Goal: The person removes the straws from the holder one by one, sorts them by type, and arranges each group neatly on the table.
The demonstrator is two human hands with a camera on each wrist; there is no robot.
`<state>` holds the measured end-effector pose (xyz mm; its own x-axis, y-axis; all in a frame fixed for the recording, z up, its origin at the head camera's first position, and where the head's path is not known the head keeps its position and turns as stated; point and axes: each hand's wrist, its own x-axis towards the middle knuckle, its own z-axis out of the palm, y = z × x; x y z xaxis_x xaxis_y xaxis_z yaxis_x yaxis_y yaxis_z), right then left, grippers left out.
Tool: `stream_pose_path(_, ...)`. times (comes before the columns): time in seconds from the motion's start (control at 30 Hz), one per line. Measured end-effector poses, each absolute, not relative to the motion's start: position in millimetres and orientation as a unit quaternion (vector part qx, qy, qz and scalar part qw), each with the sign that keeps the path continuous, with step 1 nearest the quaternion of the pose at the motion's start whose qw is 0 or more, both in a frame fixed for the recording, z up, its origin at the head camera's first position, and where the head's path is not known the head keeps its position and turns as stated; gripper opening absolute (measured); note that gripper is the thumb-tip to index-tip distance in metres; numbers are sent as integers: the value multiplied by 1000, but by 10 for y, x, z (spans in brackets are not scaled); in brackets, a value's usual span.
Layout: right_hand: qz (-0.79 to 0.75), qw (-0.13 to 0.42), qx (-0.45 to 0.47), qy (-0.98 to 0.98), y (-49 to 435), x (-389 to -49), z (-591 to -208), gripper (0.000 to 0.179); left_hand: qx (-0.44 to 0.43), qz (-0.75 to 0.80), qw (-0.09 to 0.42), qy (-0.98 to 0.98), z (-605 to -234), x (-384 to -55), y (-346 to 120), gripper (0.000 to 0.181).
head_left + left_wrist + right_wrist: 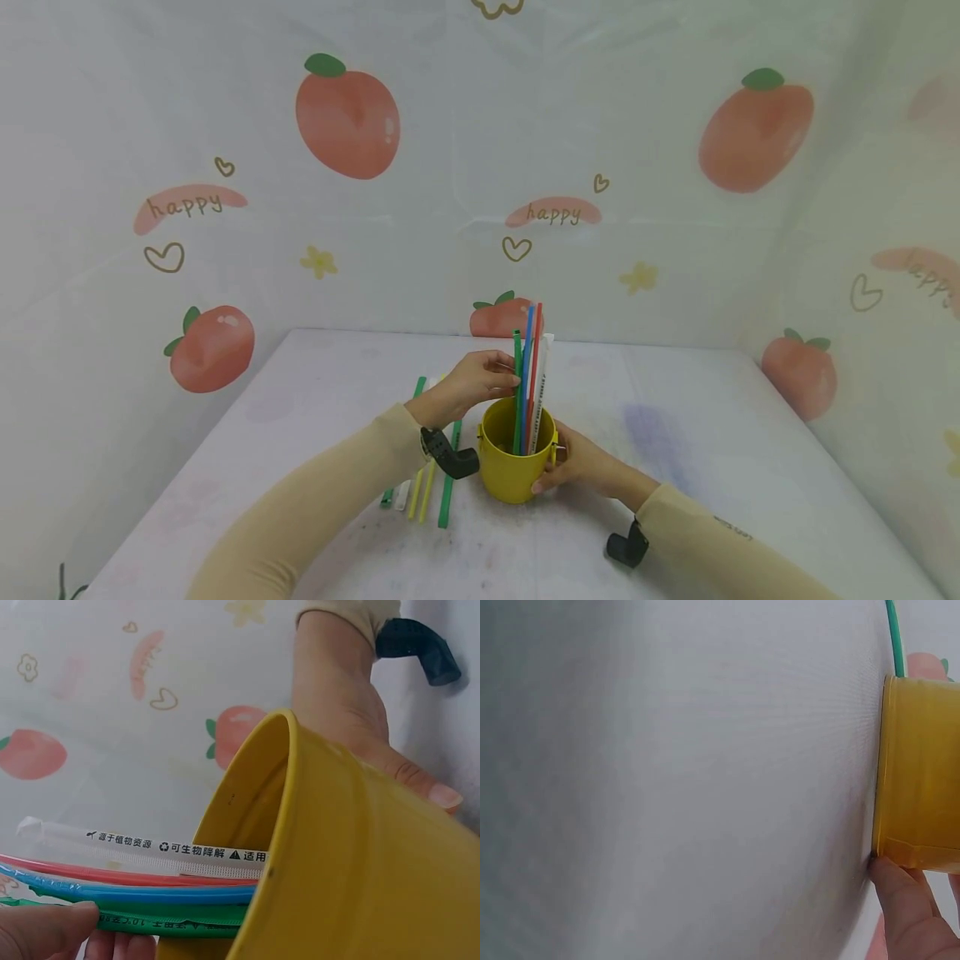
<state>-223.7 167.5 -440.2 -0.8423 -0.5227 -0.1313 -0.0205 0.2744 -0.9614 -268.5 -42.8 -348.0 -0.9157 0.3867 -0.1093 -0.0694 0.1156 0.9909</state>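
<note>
A small yellow bucket (506, 479) stands upright on the table. Several long wrapped straws lean together inside it: a green straw (165, 919), a blue straw (165, 893), a red straw (127, 877) and a white straw (150, 844) with black print. Above the rim, my left hand (480, 382) pinches the green straw between thumb and fingers. My right hand (576, 458) grips the bucket's right side, thumb on the front near the base. The straws' lower ends are partly hidden by the bucket wall.
Left of the bucket, more straws lie side by side on the table: a green straw (446, 500), yellow straws (427, 493), a white straw (402, 496) and another green straw (387, 498). A fruit-printed cloth (450, 167) hangs behind the table (675, 475).
</note>
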Motion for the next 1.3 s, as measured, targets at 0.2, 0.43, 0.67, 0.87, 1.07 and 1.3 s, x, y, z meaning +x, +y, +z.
stream_pose_path(0.2, -573, 216, -169, 772, 1676, -2235, -4401, 101, 104, 659, 169, 726, -3468, -2693, -446, 23)
stream_pose_path(0.43, -561, 208, -167, 784, 1672, -2235, -4401, 99, 106, 666, 165, 720, -3478, -2708, -473, 23)
stream_pose_path(0.67, -563, 210, -159, 783, 1663, -2228, -4388, 97, 108, 673, 162, 713, -3460, -2684, -503, 25)
stream_pose_path(0.87, -563, 214, -154, 784, 1659, -2225, -4390, 98, 108, 680, 147, 710, -3420, -2676, -521, 25)
stream_pose_path(1.07, -562, 215, -154, 784, 1663, -2231, -4390, 101, 107, 687, 137, 705, -3404, -2685, -538, 24)
stream_pose_path(1.3, -569, 213, -162, 778, 1676, -2241, -4412, 100, 91, 711, 129, 686, -3371, -2707, -563, 30)
